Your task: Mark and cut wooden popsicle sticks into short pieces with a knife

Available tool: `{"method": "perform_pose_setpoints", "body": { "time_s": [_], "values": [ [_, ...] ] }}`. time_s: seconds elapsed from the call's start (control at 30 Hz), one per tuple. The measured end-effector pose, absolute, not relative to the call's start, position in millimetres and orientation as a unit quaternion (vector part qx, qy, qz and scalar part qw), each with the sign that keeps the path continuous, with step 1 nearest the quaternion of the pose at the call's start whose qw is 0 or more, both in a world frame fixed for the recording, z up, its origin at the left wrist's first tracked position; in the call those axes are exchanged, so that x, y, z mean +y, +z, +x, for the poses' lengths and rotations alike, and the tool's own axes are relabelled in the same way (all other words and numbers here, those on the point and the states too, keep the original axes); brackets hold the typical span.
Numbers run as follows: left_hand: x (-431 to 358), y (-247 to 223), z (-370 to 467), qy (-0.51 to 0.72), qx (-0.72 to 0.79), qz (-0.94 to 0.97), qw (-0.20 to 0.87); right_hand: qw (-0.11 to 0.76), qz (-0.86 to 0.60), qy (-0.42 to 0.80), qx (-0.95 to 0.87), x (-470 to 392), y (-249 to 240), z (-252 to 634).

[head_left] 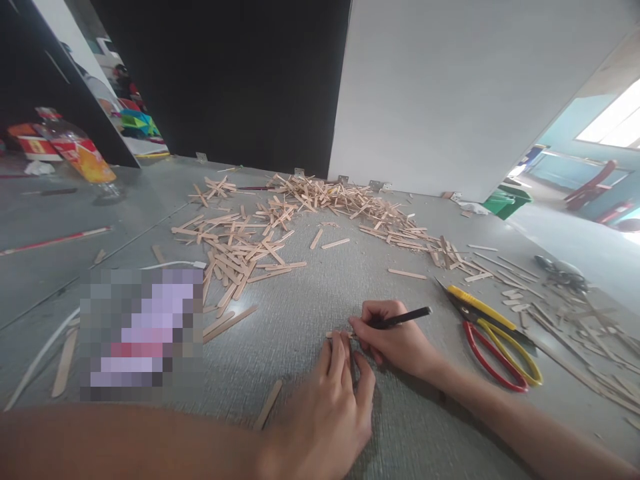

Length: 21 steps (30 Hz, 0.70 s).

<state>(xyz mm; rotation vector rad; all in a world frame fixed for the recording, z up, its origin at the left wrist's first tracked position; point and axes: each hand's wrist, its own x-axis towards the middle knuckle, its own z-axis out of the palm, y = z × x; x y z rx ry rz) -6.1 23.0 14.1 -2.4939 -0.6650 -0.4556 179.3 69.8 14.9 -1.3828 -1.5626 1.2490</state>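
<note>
Grey, finely textured bench (pixel 310 287) was bounded at the back by a black panel (pixel 230 80) and a pale panel (pixel 435 87), and its surface was exposed between the hands and the heaped wooden sticks (pixel 240 250). At the right, the bench edge was met by a pale floor (pixel 560 227). A black pen (pixel 407 317) was grasped in the right hand (pixel 395 343). A small wooden piece (pixel 329 335) was touched by the fingertips of the left hand (pixel 333 407); whether it was also pinched could not be told. Red-and-yellow-handled metal snips (pixel 497 343) were laid near the right forearm, beside a yellow cutter (pixel 480 307). Flat, round-ended sticks were scattered in crossed layers. A clear plastic bottle (pixel 83 157), labelled in red and orange, was seen at the left; its contents could not be made out. A green bin (pixel 507 200) was placed beyond the bench.
</note>
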Motion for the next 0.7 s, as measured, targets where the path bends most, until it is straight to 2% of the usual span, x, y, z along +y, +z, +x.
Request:
{"method": "perform_pose_setpoints", "body": {
  "time_s": [0.5, 0.7],
  "values": [
    [23.7, 18.9, -5.6, -0.14, -0.241, -0.927, 0.249, 0.332, -0.551, 0.432, -0.632, 71.0, 17.3, 177.5],
    [23.7, 16.6, -6.4, -0.156, -0.237, -0.926, 0.249, 0.34, -0.551, 0.469, -0.601, 71.7, 18.1, 177.8]
  ]
}}
